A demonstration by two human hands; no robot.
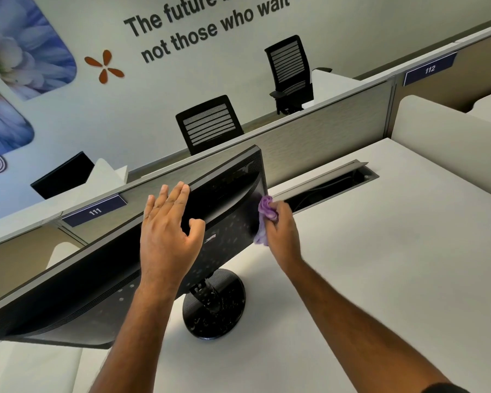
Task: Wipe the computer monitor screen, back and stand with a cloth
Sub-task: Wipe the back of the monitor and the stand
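Here the monitor (119, 268) stands on the white desk (380, 265) with its back toward the viewer, tilted, its round stand base (214, 304) near the middle of the scene. Pale specks dot the back panel and base; dust or droplets, cannot tell which.

Right hand (281, 228): grip curled tight round a bunched purple cloth (265, 215), pressed against the right end of the back panel.

Left hand (167, 231): fingers straight, laid over the top edge, thumb apart on the back; it steadies, grasps nothing.

Judged step: wiping the back. The stand looks untouched.

Risks:
- A hard push at the far right end could swivel or tip the monitor, since the left hand only rests on it.
- An open cable slot (332, 182) lies just right of the cloth; the monitor sliding that way could snag.

Beyond: grey partition (309, 137) marked 111 and 112, two black chairs (210, 123), lettered wall.
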